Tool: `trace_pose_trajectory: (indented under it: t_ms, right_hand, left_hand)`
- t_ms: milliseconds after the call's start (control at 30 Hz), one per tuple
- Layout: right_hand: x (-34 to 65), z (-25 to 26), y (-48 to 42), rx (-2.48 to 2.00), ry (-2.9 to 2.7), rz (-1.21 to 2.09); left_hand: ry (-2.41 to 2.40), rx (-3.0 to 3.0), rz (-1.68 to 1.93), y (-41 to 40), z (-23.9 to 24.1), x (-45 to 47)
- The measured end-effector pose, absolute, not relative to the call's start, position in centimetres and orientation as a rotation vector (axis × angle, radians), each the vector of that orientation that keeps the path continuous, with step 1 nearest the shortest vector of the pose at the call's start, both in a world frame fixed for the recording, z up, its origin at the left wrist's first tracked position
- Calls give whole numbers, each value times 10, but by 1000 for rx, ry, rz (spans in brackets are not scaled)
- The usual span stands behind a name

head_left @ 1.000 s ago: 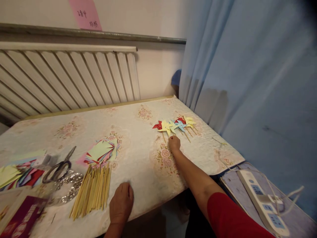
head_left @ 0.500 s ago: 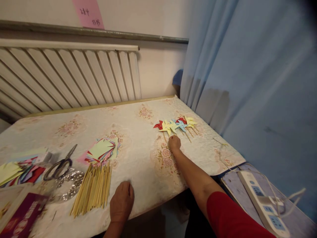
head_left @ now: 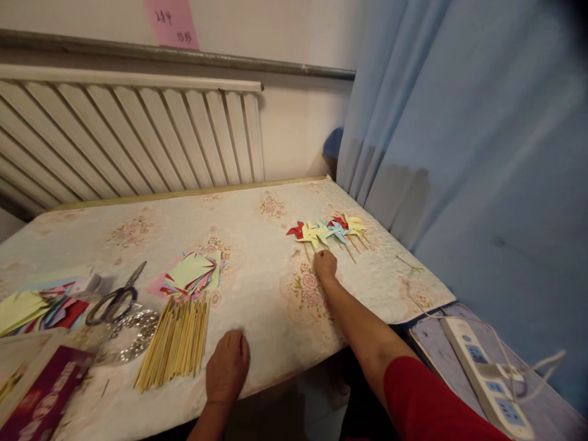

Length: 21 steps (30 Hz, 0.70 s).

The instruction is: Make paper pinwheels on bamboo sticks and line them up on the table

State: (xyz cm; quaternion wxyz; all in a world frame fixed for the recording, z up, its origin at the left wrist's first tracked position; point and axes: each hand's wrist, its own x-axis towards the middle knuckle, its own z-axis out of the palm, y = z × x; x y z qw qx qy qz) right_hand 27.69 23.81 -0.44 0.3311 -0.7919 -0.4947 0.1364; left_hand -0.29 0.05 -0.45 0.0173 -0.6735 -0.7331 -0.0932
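Right hand (head_left: 326, 265), fingers curled inward, lies at the lower blades of a yellow folded-paper pinwheel (head_left: 309, 235), within a row of red, yellow and blue pinwheels (head_left: 339, 232) on the pale, flower-patterned bench (head_left: 257, 257); whether it grips a stick cannot be told. Left hand (head_left: 228, 364), closed loosely, rests near the front edge beside thin tan wooden sticks (head_left: 175, 346).

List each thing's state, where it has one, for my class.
Multicoloured paper pinwheels: assembled, lying grouped.
Yellowish wooden sticks: loose, side by side.
Dark-handled metal scissors: lying, blades looking nearly shut.
Coloured paper pieces behind the sticks: unevenly stacked.
Long white plastic power strip: white plug inserted.
Long blue fabric curtain: hanging.
Left hand: curled.
Right hand: curled beside the pinwheels; grip unclear.
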Motion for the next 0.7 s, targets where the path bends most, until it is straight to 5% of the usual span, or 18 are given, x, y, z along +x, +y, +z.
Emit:
trace_pose_trajectory:
  t_ms: [700]
  right_hand:
    - [247,-24,117,-1770,-1417,234]
  left_hand:
    - [-2309,-2095,-262,-1,5,2]
